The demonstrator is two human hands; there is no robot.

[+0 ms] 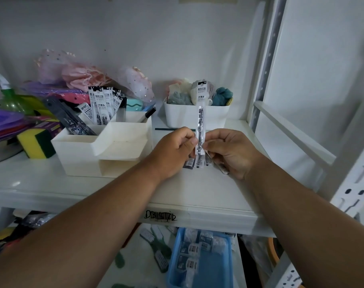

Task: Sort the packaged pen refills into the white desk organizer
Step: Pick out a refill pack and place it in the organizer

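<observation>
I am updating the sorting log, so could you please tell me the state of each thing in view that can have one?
Held refill pack: upright, pinched at its lower end by both hands.
Left hand: grip closed on the pack.
Right hand: grip closed on the pack, more packs under its fingers.
Desk organizer: back compartment holds upright refill packs; front tray looks bare.
White bin: filled with scrunchies.
Blue tray: on the lower shelf, holds packets.

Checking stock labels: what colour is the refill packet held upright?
In the head view, the refill packet is white with black lettering and a black top edge.
</observation>
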